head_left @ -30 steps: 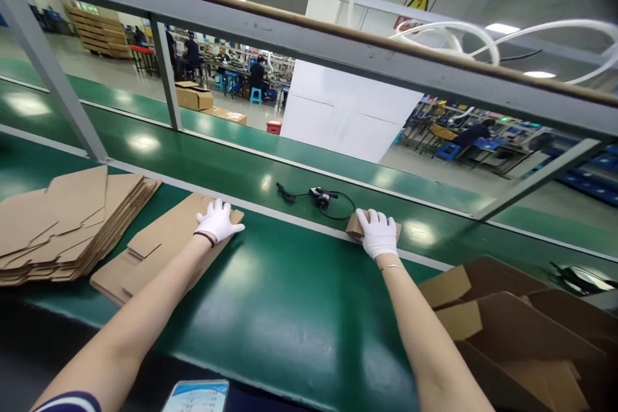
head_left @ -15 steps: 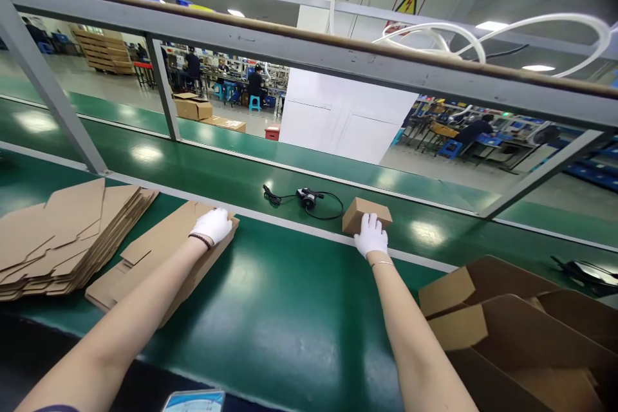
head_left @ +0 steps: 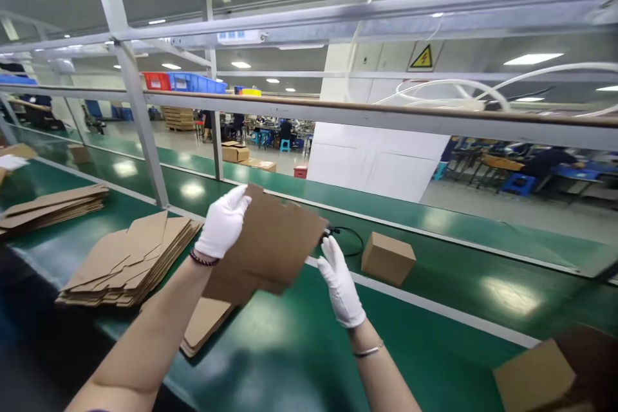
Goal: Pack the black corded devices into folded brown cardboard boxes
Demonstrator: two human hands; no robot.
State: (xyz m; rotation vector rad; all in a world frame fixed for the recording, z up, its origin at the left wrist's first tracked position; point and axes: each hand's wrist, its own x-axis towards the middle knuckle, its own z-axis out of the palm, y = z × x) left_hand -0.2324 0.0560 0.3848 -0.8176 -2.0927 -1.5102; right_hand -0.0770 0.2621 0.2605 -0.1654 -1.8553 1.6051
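My left hand (head_left: 223, 222), in a white glove, grips the upper left edge of a flat brown cardboard blank (head_left: 270, 244) and holds it raised and tilted above the bench. My right hand (head_left: 339, 283), also gloved, is beside the sheet's right corner with fingers stretched out; nothing is held in it. Under the raised sheet lies a small stack of blanks (head_left: 205, 325), partly hidden by my left forearm. A small closed carton (head_left: 389, 257) rests on the green belt to the right of my right hand. A black cable (head_left: 355, 238) shows behind my right fingertips.
A larger stack of flat cardboard (head_left: 128, 264) lies at the left, with another pile (head_left: 53, 206) beyond it. Open cartons (head_left: 535, 376) stand at the lower right. A metal shelf frame (head_left: 140, 122) rises over the belt. Stools and people are in the background.
My left hand has lifted a cardboard blank off the near stack. My right hand has let go of the small carton and moved left towards the sheet. The view has turned left and up.
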